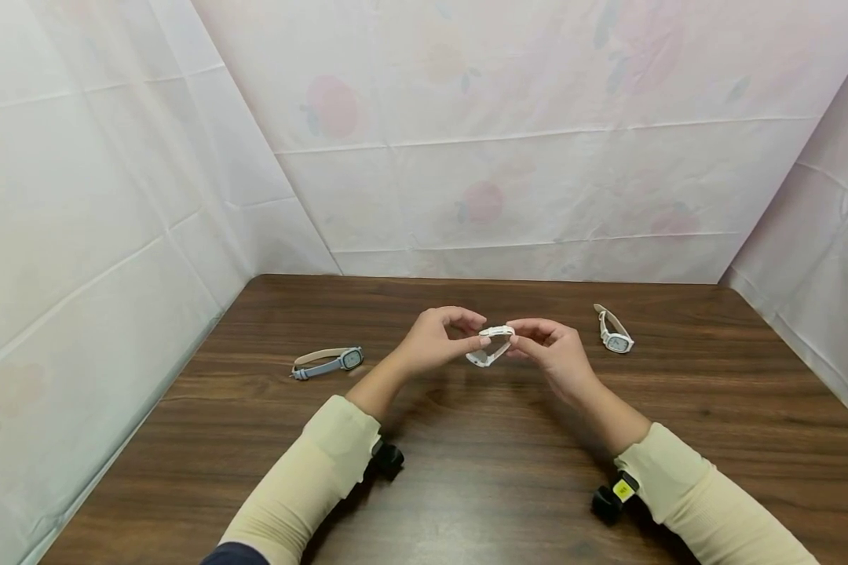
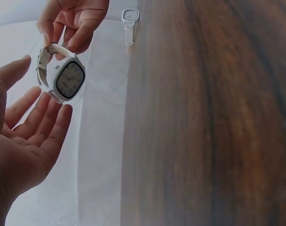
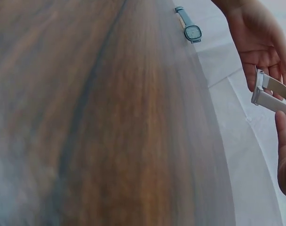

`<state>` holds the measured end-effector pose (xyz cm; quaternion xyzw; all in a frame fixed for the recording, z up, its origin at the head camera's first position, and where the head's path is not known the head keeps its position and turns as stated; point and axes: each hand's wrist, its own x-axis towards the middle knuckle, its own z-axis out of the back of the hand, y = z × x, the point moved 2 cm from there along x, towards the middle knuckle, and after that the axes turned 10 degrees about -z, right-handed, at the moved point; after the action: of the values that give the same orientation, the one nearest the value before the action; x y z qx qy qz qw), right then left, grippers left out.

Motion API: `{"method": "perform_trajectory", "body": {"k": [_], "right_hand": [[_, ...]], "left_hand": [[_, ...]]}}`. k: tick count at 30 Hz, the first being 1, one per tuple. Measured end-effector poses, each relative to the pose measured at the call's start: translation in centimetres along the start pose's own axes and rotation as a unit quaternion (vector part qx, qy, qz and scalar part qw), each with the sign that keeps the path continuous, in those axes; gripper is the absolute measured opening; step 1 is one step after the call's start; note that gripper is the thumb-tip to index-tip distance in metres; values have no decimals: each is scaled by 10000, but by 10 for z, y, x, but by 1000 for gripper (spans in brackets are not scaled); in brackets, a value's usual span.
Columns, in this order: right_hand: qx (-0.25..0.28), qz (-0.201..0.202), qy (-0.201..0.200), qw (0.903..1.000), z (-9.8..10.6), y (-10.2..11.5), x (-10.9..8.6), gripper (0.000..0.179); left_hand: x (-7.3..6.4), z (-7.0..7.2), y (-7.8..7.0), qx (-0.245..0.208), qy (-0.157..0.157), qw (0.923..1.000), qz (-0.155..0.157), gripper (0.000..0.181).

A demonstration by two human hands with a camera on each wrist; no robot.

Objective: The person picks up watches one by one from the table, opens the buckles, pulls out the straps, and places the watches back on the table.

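A white wristwatch (image 1: 491, 349) with its strap buckled into a loop is held up above the table, between both hands. My right hand (image 1: 554, 353) pinches the strap between thumb and fingers, seen also in the left wrist view. The left hand (image 1: 434, 341) is at the other side of the watch. Its fingers (image 2: 53, 125) are spread at the watch's lower edge, and its thumb stands apart from the strap. The square dial (image 2: 70, 80) with a dark rim faces the left wrist camera. In the right wrist view, part of the watch is cut off by the frame edge.
On the brown wooden table (image 1: 452, 486), a blue wristwatch (image 1: 328, 361) lies at the left. Another white wristwatch (image 1: 615, 333) lies at the right, strap pointing away. Pale printed cloth (image 1: 523, 157) hangs behind the table and along both sides.
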<state>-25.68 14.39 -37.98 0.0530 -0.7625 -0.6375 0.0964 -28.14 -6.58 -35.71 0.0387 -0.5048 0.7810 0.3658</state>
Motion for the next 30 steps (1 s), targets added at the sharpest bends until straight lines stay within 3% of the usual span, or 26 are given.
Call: {"method": "perform_trajectory", "body": {"k": [8, 17, 21, 30], "right_hand": [[-1018, 165, 219, 9944, 0, 5, -2, 28], [-1974, 506, 325, 9785, 0, 9, -6, 23], [-2445, 951, 395, 9642, -1, 12, -8, 22], [-3488, 1750, 361, 9200, -11, 32, -19, 19]], "left_hand": [[-1, -3, -5, -295, 436, 9986, 39, 23], [-5, -4, -10, -113, 458, 9989, -3, 15], [-7, -6, -11, -15, 474, 9988, -69, 14], [-11, -10, -17, 191, 413, 9986, -269, 11]]}}
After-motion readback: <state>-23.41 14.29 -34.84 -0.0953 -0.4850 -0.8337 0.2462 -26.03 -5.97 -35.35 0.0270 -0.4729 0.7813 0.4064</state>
